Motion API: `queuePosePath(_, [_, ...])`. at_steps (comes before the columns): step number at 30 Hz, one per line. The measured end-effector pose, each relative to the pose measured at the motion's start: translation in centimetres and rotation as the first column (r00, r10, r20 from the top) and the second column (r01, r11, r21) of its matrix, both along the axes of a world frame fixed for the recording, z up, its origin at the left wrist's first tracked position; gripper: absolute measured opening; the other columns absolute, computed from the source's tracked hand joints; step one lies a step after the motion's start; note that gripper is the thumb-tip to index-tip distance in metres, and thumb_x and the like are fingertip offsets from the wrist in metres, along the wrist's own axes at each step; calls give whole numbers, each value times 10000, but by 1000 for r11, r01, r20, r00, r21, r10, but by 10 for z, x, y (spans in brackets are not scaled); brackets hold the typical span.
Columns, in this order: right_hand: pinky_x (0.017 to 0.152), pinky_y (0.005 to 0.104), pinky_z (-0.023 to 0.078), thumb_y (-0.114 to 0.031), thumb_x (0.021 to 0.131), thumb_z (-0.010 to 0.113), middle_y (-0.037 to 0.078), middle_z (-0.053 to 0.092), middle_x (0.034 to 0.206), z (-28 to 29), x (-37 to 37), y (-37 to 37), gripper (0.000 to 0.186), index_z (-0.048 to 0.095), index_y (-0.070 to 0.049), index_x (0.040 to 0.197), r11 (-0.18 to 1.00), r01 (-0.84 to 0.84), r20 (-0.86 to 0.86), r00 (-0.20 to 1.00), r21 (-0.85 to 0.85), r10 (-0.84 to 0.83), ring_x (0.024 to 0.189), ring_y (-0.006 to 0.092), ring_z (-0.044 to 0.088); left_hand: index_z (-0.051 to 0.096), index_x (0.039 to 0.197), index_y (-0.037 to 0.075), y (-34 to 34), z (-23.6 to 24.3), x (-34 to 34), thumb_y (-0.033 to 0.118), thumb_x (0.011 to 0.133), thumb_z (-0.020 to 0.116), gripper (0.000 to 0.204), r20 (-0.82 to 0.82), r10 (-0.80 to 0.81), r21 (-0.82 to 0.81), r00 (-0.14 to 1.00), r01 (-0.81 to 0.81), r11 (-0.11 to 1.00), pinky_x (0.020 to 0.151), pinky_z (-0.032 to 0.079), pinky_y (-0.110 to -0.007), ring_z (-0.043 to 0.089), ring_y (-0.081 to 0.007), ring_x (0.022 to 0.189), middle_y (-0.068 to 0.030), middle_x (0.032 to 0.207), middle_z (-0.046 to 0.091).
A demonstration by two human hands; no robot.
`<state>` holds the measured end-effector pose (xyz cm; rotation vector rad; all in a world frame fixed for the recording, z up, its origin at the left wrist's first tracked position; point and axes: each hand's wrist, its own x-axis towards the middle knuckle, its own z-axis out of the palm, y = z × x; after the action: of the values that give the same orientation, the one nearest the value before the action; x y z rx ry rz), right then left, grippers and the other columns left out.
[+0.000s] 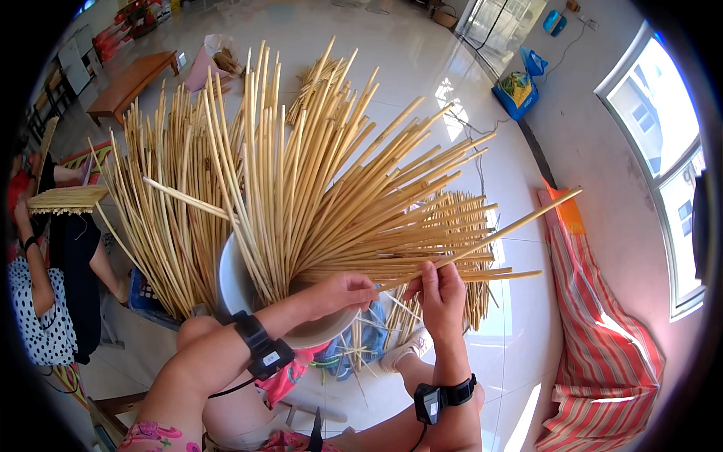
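I judge I am mid-weave: my right hand (pixel 443 295) has its grip pinched on one cane stake (pixel 503 228) running up-right from it, my left hand (pixel 343 292) curled over the basket base (pixel 235 280) beside it, so next that stake needs bending across its neighbours.

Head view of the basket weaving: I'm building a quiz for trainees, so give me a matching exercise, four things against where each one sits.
Things:
1. white bowl-shaped mould
2. right hand
3. wooden bench
4. striped cloth

Places:
A. along the wall at lower right
B. far upper left on the tiled floor
C. at the middle, under the fanned cane strips
D. pinching one long cane strip that points right

Pairs: 1-C, 2-D, 3-B, 4-A
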<state>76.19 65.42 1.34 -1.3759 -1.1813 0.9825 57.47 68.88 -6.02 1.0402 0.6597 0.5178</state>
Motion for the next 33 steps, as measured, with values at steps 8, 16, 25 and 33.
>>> queuePosePath(8, [464, 238, 408, -120, 932, 558, 59, 566, 594, -13, -21, -6, 150, 561, 17, 872, 996, -68, 301, 953, 58, 48, 501, 83, 523, 545, 1014, 18, -1, 8, 7, 217, 993, 438, 227, -137, -18, 486, 990, 83, 870, 631, 427, -266, 508, -129, 665, -34, 729, 530])
queuePosePath(16, [394, 191, 321, -202, 992, 467, -16, 444, 537, 10, 8, -4, 247, 481, -51, 796, 861, 378, 114, 892, 342, -437, 429, 44, 409, 501, 1033, 3, -8, -17, -5, 188, 978, 412, 213, -334, 55, 696, 941, 206, 688, 718, 450, -381, 580, -306, 769, -156, 817, 579])
queuePosePath(25, [368, 186, 256, -223, 992, 474, -39, 373, 528, 36, 34, -5, 238, 487, -73, 808, 808, 474, -205, 880, 351, -427, 415, 33, 322, 575, 1060, 17, -1, -8, -17, 213, 988, 417, 262, -234, -92, 611, 968, 220, 761, 817, 441, -328, 571, -231, 878, -138, 948, 613])
queuePosePath(33, [379, 197, 320, -207, 997, 451, -2, 409, 557, 23, 27, -7, 191, 493, -58, 885, 953, 233, -264, 948, 195, -178, 425, 66, 374, 608, 883, 11, -3, 4, -16, 337, 988, 453, 376, -316, -107, 338, 943, 217, 916, 701, 424, -259, 467, -101, 727, -12, 756, 546])
